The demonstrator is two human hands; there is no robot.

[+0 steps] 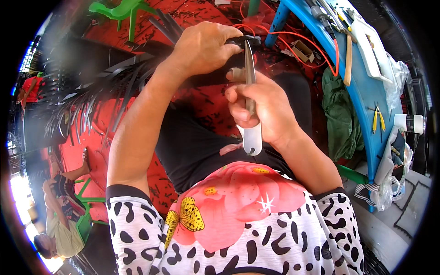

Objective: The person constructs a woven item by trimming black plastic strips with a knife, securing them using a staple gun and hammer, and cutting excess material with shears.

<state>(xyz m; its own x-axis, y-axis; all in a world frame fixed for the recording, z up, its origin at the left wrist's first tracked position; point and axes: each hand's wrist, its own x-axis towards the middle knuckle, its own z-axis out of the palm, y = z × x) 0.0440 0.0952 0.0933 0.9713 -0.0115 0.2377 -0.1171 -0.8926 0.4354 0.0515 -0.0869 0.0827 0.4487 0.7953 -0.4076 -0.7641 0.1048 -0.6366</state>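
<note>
- My left hand (201, 48) is closed in a fist over the near end of a bundle of black strips (105, 82), fingers curled down over it and the knuckles facing up.
- The black strips are long, flat and narrow, dull dark in colour; they fan out to the left and far side from my fist, their loose ends spreading apart like a broom.
- My right hand (261, 110) is wrapped tight around a metal tool (250, 105), thumb and fingers clamped on its middle.
- The tool is slim and silver-grey, with a pale flat rounded end bearing a small hole sticking out on the near side of my grip, and a narrow pointed blade rising on the far side.
- The blade tip meets the black strips just right of my left fist, touching the bundle where my fingers pinch it.
- Both hands sit close together above my lap, over my black trousers (197, 146) and my flowered, spotted shirt (238, 215).
- The red floor (206, 103) beneath is littered with short black offcuts.
- To the right stands a blue table (362, 91) with an orange cable (321, 39), yellow-handled pliers (378, 118) and a white bottle (408, 123) on it; a green cloth (339, 114) hangs by its edge.
- A green plastic chair (121, 10) stands at the far left.
- Another person (59, 229) sits low at the near left, well apart from me.
</note>
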